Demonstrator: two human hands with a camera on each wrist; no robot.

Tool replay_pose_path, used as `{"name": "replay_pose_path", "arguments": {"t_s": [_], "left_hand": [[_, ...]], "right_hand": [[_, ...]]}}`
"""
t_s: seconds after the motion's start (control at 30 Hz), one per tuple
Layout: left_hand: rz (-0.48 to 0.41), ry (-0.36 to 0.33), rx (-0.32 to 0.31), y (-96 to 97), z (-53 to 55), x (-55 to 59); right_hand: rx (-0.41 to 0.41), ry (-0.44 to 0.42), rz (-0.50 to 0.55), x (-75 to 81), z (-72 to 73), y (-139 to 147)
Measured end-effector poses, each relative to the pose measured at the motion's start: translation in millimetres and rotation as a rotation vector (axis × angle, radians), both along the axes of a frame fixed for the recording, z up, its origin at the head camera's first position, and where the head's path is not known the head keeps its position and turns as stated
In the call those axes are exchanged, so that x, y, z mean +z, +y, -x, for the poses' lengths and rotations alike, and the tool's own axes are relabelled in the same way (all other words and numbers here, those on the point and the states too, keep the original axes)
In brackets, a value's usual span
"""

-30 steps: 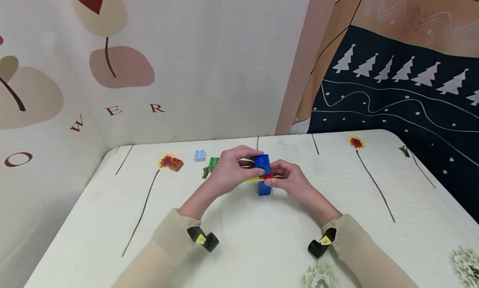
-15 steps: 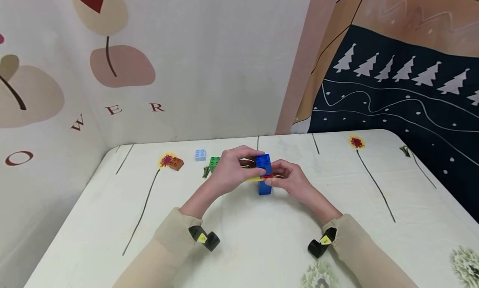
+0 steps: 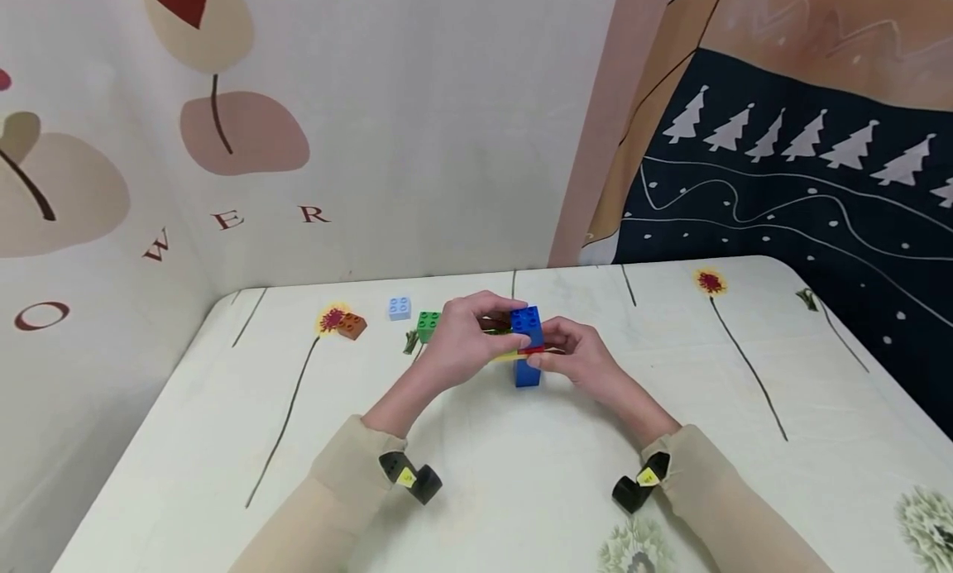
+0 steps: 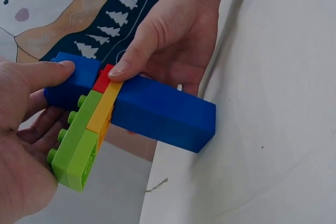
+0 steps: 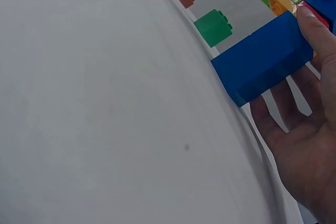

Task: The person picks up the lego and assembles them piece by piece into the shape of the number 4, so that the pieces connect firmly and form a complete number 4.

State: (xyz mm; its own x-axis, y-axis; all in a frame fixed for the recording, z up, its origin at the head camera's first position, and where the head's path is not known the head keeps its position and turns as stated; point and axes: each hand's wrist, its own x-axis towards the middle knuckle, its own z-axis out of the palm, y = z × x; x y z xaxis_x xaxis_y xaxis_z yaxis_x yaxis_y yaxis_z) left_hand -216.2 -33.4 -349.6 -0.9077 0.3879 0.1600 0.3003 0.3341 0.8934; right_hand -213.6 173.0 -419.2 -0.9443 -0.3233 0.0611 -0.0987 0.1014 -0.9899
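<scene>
A stack of toy building bricks stands upright on the table. My left hand (image 3: 469,341) pinches the top blue brick (image 4: 76,80) between thumb and fingers, right at the red piece (image 4: 103,78) below it. Under the red lies a yellow-orange plate (image 4: 105,106), with light green bricks (image 4: 79,139) jutting out to the left beside the red. Two blue bricks (image 5: 262,56) form the foot of the stack. My right hand (image 3: 584,360) grips the stack from the right, its thumb at the red and yellow layers. The left hand covers much of the light green part in the head view.
Behind my left hand is a green brick (image 3: 428,326). Farther left stand a light blue brick (image 3: 399,308) and a brown brick (image 3: 352,326). A white cloth with printed flowers covers the table (image 3: 521,482), and patterned fabric (image 3: 417,143) hangs behind it.
My left hand and the top blue brick have shifted very slightly to the right. Both hands keep the same hold, and the right hand stays in place.
</scene>
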Motion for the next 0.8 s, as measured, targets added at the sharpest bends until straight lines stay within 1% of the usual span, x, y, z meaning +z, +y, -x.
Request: {"name": "replay_pose_path", "arguments": {"t_s": [0.27, 0.53, 0.8], "left_hand": [[0.019, 0.021, 0.009, 1.0, -2.2, 3.5], [0.074, 0.004, -0.001, 2.8, -2.5, 7.4], [0.14, 0.043, -0.043, 5.5, 2.2, 9.8]], "right_hand": [[-0.006, -0.004, -0.013, 2.3, -1.6, -0.8], [0.008, 0.01, 0.001, 1.0, -1.4, -0.9], [-0.011, 0.013, -0.009, -1.2, -0.6, 0.4]]}}
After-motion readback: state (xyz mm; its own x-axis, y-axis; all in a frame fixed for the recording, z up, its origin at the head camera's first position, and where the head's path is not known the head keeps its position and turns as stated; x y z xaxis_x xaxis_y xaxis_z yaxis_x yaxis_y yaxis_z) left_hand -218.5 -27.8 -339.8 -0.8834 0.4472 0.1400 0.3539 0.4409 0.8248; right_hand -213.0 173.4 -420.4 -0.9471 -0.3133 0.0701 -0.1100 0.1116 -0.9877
